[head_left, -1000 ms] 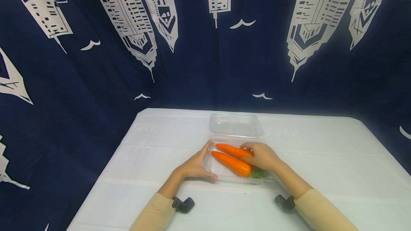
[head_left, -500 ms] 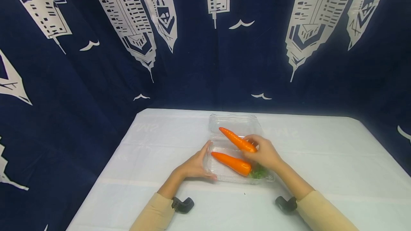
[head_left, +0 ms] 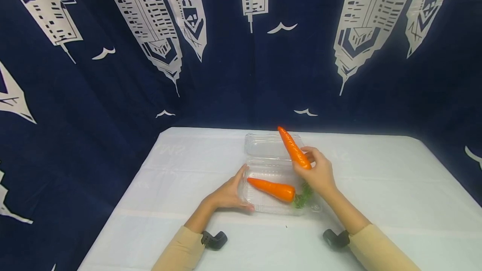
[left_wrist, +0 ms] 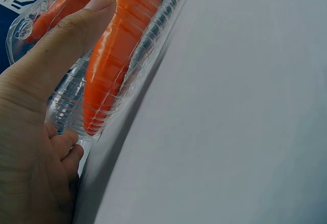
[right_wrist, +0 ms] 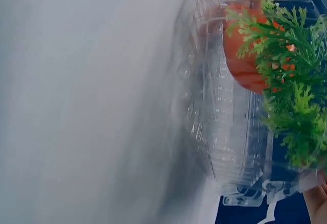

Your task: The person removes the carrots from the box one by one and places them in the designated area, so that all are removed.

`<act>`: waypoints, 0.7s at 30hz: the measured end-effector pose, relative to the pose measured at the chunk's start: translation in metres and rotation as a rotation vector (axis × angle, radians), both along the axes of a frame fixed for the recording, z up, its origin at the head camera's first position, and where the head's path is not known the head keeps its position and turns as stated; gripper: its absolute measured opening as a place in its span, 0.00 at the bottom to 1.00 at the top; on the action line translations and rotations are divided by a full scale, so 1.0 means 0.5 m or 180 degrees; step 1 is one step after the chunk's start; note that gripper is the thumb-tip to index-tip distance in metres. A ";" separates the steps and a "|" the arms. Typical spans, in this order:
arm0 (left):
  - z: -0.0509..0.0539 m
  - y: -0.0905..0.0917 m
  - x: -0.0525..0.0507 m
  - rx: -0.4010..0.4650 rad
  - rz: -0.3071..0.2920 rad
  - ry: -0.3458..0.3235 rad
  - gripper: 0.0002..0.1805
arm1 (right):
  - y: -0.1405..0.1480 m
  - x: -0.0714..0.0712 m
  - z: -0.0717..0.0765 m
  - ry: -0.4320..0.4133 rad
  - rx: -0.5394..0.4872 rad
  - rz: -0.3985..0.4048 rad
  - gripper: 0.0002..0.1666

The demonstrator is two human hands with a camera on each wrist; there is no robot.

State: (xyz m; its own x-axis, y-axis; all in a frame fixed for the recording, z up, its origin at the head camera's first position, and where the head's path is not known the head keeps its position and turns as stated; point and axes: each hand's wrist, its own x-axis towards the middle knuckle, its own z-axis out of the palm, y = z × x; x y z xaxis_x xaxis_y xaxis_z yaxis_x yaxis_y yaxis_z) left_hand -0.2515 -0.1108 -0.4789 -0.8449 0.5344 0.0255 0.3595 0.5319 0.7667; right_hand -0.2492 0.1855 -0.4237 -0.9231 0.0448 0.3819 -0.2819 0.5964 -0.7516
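My right hand [head_left: 318, 172] grips an orange carrot [head_left: 291, 147] near its thick end, tip pointing up and away, above the back of a clear plastic clamshell container [head_left: 263, 170]. A second carrot [head_left: 273, 189] lies slantwise inside the container, tip to the left. Feathery green leaves [right_wrist: 296, 81] fill much of the right wrist view; which carrot each sprig belongs to is unclear. My left hand [head_left: 227, 193] holds the container's left end, thumb [left_wrist: 71, 40] on the near side and fingers on the far side.
The container's open lid [head_left: 260, 145] lies flat behind its base on the white-covered table [head_left: 188, 158]. A dark blue cloth [head_left: 226, 87] printed with white buildings hangs behind the table. Dark wrist cameras [head_left: 214, 241] sit on both wrists.
My right hand has lifted one carrot out of the container, up and to the right, tilting it steeper. The left hand and the other carrot have stayed put.
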 end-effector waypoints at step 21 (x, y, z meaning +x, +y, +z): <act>-0.007 -0.004 -0.006 0.0050 -0.0082 -0.0001 0.75 | 0.057 0.016 0.010 0.0051 -0.0511 -0.0866 0.29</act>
